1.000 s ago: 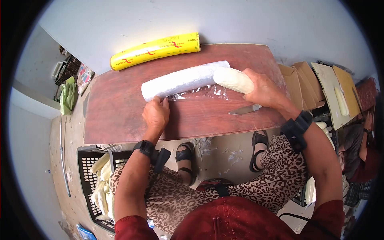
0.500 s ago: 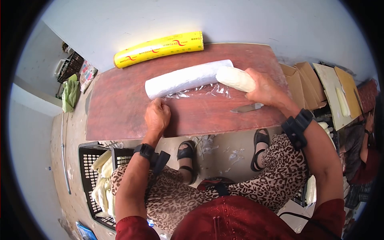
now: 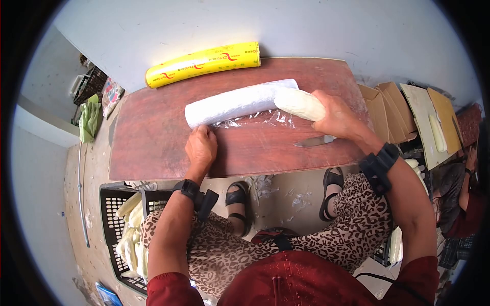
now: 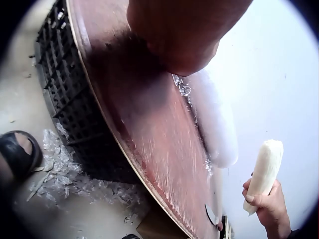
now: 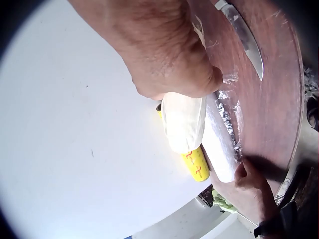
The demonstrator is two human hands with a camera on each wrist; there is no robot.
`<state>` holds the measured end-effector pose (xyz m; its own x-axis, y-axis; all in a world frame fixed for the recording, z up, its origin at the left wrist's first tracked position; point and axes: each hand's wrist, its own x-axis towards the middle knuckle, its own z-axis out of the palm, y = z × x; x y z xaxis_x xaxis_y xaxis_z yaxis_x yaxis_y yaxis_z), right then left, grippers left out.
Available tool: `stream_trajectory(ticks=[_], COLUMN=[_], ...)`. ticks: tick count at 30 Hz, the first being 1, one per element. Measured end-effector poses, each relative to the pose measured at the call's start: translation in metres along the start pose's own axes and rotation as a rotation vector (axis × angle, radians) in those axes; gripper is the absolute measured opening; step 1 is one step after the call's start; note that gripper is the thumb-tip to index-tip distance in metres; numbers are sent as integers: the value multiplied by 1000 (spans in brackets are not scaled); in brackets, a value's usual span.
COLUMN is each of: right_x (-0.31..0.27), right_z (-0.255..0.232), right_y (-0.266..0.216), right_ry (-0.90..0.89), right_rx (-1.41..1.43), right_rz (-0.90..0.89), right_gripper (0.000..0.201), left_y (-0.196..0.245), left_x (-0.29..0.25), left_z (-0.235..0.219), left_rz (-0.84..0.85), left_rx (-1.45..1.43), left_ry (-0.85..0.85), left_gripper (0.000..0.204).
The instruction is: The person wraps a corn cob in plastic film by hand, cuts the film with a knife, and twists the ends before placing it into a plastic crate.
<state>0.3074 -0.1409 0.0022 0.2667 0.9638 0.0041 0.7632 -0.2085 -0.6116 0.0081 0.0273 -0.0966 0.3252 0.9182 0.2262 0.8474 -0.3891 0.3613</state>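
Observation:
A white roll of cling film (image 3: 240, 103) lies slantwise on the reddish wooden table, its crinkled loose edge (image 3: 255, 120) along the near side. My left hand (image 3: 201, 148) is at the roll's near left corner, thumb and curled fingers pinching the film edge. At the roll's right end, my right hand (image 3: 334, 115) grips an ear of corn (image 3: 300, 104) in its pale husk. The ear is held above the table and overlaps the roll's end in the head view. A knife (image 3: 315, 141) lies just below the right hand, blade pointing left.
Behind the roll, a yellow printed roll (image 3: 204, 65) rests against the wall. A black crate (image 3: 109, 224) of pale ears stands at the left knee. Cardboard boxes (image 3: 390, 112) and another person's arm (image 3: 467, 178) are at the right. Film scraps (image 3: 263, 186) litter the floor.
The view shifts slightly. Both hands stay nearly in place, the left still at the film edge and the right still holding the ear of corn by the roll's right end.

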Motion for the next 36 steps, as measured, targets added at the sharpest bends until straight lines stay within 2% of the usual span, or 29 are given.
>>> stream_trajectory(ticks=[12, 21, 24, 28, 30, 36], right_x=[-4, -3, -1, -2, -2, -12], right_z=[-5, -3, -1, -2, -2, -12], right_y=[6, -11, -12, -9, -5, -4], right_ry=[35, -6, -19, -14, -14, -21], right_rx=[-42, -23, -44, -36, -31, -34], right_rz=[23, 25, 8, 19, 21, 80], right_gripper=[48, 50, 51, 51, 51, 49], left_y=[-16, -14, -5, 3, 2, -5], left_x=[-4, -14, -12, -4, 1, 9], left_z=[-1, -17, -17, -12, -6, 9], left_rz=[94, -3, 52, 58, 50, 132], left_rx=[-18, -127, -98, -8, 69, 59], left_ry=[-10, -54, -7, -28, -24, 52], left_gripper=[12, 14, 17, 18, 18, 15])
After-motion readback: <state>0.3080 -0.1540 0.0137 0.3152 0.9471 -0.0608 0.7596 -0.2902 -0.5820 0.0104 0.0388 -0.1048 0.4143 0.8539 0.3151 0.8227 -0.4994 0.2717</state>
